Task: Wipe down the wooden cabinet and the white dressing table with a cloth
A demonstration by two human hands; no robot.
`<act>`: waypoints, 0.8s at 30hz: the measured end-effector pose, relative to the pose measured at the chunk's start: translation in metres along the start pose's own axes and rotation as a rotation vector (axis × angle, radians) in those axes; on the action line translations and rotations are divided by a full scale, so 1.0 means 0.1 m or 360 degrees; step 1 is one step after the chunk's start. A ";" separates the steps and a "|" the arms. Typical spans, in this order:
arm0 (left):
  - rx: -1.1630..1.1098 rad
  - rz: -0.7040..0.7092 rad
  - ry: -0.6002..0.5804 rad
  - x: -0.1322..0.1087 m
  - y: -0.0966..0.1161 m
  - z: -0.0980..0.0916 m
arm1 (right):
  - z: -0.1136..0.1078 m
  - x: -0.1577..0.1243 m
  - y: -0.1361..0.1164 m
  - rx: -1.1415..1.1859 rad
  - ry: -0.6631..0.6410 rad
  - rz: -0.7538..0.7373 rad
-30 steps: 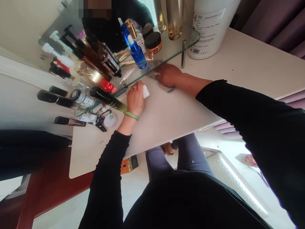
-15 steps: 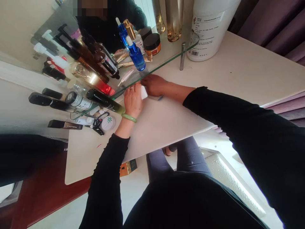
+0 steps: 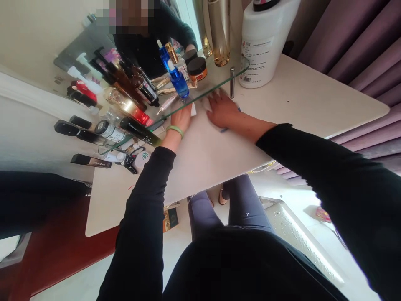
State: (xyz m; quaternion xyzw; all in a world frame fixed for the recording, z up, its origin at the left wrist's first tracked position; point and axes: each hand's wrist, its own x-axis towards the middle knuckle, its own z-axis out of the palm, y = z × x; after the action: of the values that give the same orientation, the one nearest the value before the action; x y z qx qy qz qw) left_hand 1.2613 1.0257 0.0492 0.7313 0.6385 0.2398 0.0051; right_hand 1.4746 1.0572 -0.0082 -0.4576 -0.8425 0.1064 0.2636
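My left hand (image 3: 182, 117), with a green bangle at the wrist, reaches under the front edge of the glass shelf (image 3: 206, 93). It is closed around a small white block-like object (image 3: 193, 110), of which only one end shows. To its right my right hand (image 3: 223, 109) lies flat on the white tabletop, fingers spread and a little blurred by motion. Beneath that palm is a thin piece of cloth, with blue edging (image 3: 224, 130) peeking out; most of it is hidden.
Crowding the shelf are a blue dropper bottle (image 3: 179, 83), a black-lidded jar (image 3: 197, 69) and several other cosmetics bottles. A metal shelf post (image 3: 232, 82) and a large white jug (image 3: 258, 50) stand to the right. A round compact (image 3: 143, 159) lies at left.
My right hand has slid right, away from the left one, with its fingers now spread. The left hand has moved further under the shelf, still holding the white object. The view has shifted slightly.
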 end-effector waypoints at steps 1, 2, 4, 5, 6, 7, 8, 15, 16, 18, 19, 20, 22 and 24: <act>0.0051 -0.0001 -0.0042 0.03 -0.04 0.00 | -0.05 -0.16 0.04 0.0027 0.0016 -0.0062; 0.0118 0.0001 -0.0091 0.04 -0.07 -0.01 | -0.11 -0.34 0.07 0.0051 0.0037 -0.0136; 0.0211 0.0007 -0.0145 0.04 -0.11 -0.03 | -0.24 -0.69 0.13 0.0065 0.0035 -0.0266; 0.0235 0.0003 -0.0154 0.03 -0.13 -0.04 | -0.30 -0.83 0.14 0.0050 0.0001 -0.0295; 0.0256 -0.0002 -0.0163 0.02 -0.14 -0.04 | -0.36 -0.93 0.14 0.0019 -0.0052 -0.0293; 0.0275 -0.0019 -0.0167 0.00 -0.14 -0.05 | -0.40 -0.98 0.12 -0.0021 -0.0115 -0.0268; 0.0295 -0.0038 -0.0179 -0.02 -0.13 -0.06 | -0.43 -0.97 0.10 -0.0063 -0.0182 -0.0236; 0.0268 -0.0075 -0.0364 -0.05 -0.05 -0.17 | -0.24 -0.09 -0.11 -0.0173 -0.0313 -0.0050; 0.0244 -0.0041 -0.0383 -0.05 -0.07 -0.17 | -0.18 0.05 -0.13 -0.0174 -0.0290 -0.0003; 0.0209 0.0017 -0.0370 -0.05 -0.12 -0.16 | -0.08 0.27 -0.15 -0.0187 -0.0213 0.0127; 0.0203 0.0033 -0.0337 -0.06 -0.15 -0.15 | -0.04 0.35 -0.16 -0.0194 -0.0157 0.0193; 0.0202 0.0038 -0.0294 -0.07 -0.17 -0.14 | 0.00 0.40 -0.17 -0.0197 -0.0095 0.0245; 0.0217 0.0031 -0.0223 -0.11 -0.18 -0.12 | 0.03 0.46 -0.19 -0.0195 0.0006 0.0302; 0.0250 0.0030 -0.0208 -0.18 -0.11 -0.10 | 0.00 0.43 -0.22 -0.0216 0.0021 0.0329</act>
State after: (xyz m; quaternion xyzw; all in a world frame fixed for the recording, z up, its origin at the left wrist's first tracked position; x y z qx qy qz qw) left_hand 1.2457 1.0079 0.0485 0.7496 0.6466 0.1409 -0.0131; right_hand 1.4402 1.0805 0.0154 -0.5594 -0.7944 0.0727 0.2254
